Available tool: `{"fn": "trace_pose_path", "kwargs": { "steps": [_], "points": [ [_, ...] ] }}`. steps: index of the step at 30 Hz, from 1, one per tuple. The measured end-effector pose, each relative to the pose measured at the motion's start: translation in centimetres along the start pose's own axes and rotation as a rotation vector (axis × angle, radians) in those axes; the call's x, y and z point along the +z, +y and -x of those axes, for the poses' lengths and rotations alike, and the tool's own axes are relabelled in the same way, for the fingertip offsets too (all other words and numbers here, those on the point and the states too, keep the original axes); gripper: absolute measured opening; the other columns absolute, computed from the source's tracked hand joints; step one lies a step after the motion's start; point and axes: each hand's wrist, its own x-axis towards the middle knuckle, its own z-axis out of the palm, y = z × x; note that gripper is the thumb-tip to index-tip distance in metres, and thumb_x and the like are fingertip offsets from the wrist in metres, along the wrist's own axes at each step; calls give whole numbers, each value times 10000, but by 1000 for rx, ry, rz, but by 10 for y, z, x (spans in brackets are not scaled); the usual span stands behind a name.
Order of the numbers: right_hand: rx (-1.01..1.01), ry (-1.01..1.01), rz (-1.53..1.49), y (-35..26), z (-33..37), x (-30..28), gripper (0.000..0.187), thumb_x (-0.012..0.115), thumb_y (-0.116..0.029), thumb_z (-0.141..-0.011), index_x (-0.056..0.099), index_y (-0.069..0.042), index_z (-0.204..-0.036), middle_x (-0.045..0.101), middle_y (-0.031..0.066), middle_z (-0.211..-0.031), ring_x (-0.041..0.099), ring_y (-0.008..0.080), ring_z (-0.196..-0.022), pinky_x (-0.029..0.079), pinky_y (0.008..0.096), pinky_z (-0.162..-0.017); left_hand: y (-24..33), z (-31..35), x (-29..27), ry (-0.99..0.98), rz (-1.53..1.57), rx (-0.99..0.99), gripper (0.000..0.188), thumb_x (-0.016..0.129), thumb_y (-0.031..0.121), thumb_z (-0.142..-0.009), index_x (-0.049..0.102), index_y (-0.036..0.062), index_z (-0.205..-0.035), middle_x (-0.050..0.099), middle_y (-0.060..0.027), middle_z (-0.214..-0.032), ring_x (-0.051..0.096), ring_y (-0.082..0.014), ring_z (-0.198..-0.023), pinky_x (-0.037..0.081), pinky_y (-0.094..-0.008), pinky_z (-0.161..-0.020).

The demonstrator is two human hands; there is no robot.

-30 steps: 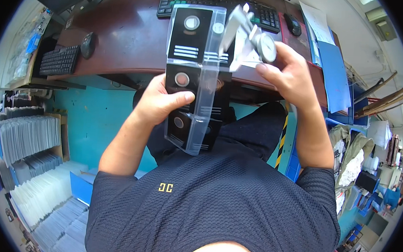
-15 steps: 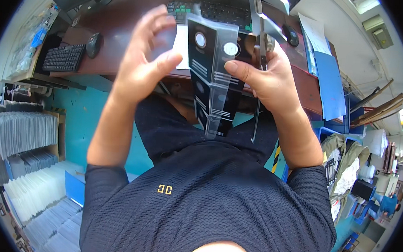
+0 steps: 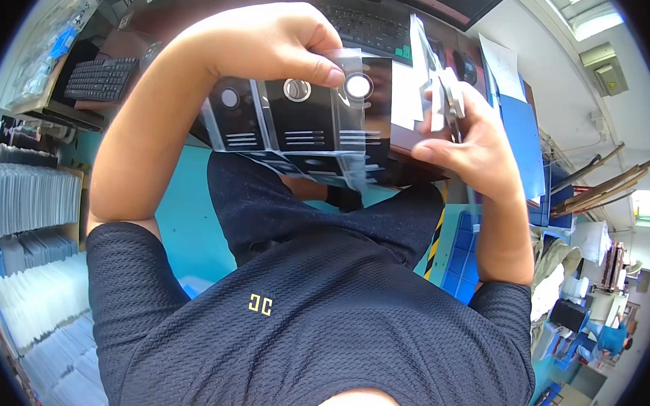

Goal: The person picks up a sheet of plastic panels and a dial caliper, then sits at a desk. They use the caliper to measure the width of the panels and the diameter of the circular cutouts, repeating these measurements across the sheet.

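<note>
My left hand (image 3: 275, 44) reaches across from the left, thumb pressed on the upper edge of a strip of black panels in clear film (image 3: 300, 116). Each panel carries a round window and several pale lines. The strip is spread sideways and hangs over my lap; its lower part is blurred. Right of it, my right hand (image 3: 484, 153) grips a metal caliper (image 3: 439, 98), jaws pointing up and away. The thumb of that hand stands apart from the strip, and motion smears part of the caliper.
On the dark red desk are a keyboard (image 3: 369, 33), a second keyboard (image 3: 102, 79) at left, a mouse (image 3: 465, 66) and white paper (image 3: 404, 96). A blue folder (image 3: 524, 137) hangs at the right edge. Stacked sheets (image 3: 31, 201) fill racks at lower left.
My left hand has moved in and taken hold of the strip, which is now spread out to the left. My right hand has let the strip go and moved right, keeping the caliper.
</note>
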Motion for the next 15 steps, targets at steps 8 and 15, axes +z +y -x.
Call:
{"fn": "trace_pose_path", "kwargs": {
  "steps": [8, 15],
  "points": [
    [-242, 105, 692, -1, 19, -14, 453, 798, -145, -710, 666, -34, -1129, 689, 111, -873, 675, 206, -734, 550, 313, -700, -11, -7, 3, -77, 14, -55, 348, 753, 365, -820, 716, 20, -792, 586, -31, -626, 532, -135, -585, 412, -316, -579],
    [-350, 102, 787, 8, 18, -11, 454, 760, -114, -687, 677, -49, -1129, 677, 137, -842, 674, 288, -726, 556, 353, -684, -13, -12, 7, -111, -32, -59, 363, 753, 375, -825, 725, 14, -800, 585, -37, -618, 530, -143, -573, 412, -315, -569]
  ]
}}
